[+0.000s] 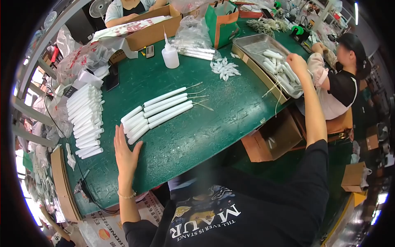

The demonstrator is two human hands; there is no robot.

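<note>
On the green table, my left hand (126, 150) lies open with fingers stretched, beside the near-left ends of a row of white candle-like tubes (166, 110). Thin pale strands trail from the tubes' right ends, and shorter white pieces (132, 120) meet their left ends. My right hand (298, 65) reaches over a metal tray (251, 40) at the far right. Its fingers are curled among short white tubes (276, 61) in there; what they grip, if anything, is hidden. Thin strands (276, 88) hang over the tray's near edge.
A stack of white tubes (85, 119) lies at the left. Farther back are a white squeeze bottle (170, 57), a pile of small white flame-shaped pieces (224, 68) and a green bag (221, 25). A cardboard box (271, 138) sits below the table edge. A co-worker (339, 78) sits at right.
</note>
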